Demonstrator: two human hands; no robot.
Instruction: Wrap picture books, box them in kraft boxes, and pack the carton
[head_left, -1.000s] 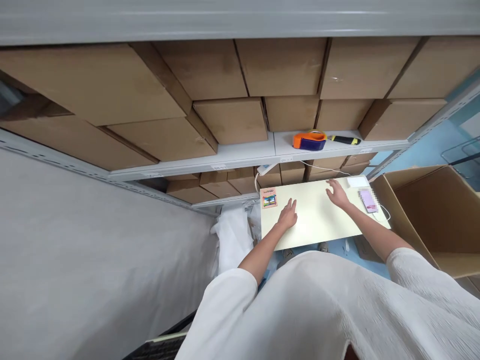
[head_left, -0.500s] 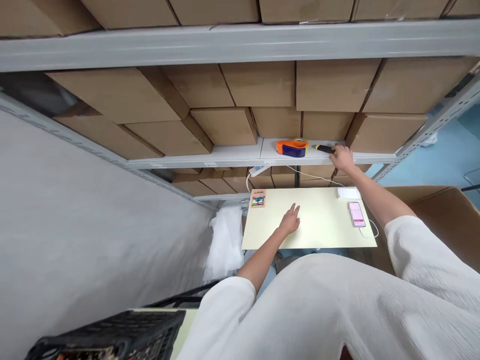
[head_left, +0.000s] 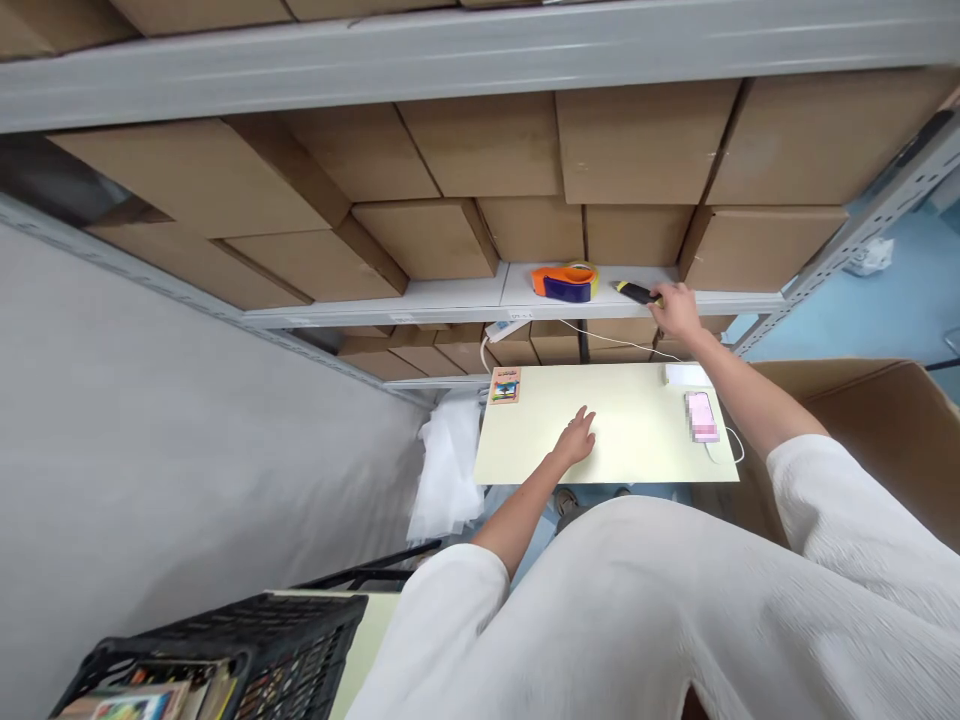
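Observation:
My right hand [head_left: 677, 310] is at the shelf edge, its fingers closed on one end of a black and yellow utility knife [head_left: 636, 292]. The knife's other end points left over the white shelf board [head_left: 457, 292]. Left of it lies a roll of orange, purple and yellow bands [head_left: 564, 284]. My left hand [head_left: 577, 437] is over the middle of the pale yellow tabletop [head_left: 630, 400], fingers apart and nothing held. A small picture card [head_left: 505, 386] lies at the tabletop's far left corner. On its right side are a phone [head_left: 702, 417] with a cable and a white box [head_left: 686, 375].
Cardboard boxes [head_left: 637, 145] fill the grey metal rack ahead. A power strip [head_left: 506, 328] hangs under the shelf. A large open carton [head_left: 847, 420] stands at right, a black crate [head_left: 292, 640] with books at lower left, white wrapping [head_left: 448, 465] by the wall.
The camera view has shifted, so the rack and tabletop appear slightly higher and further left. My right hand stays on the knife; my left hand stays over the tabletop.

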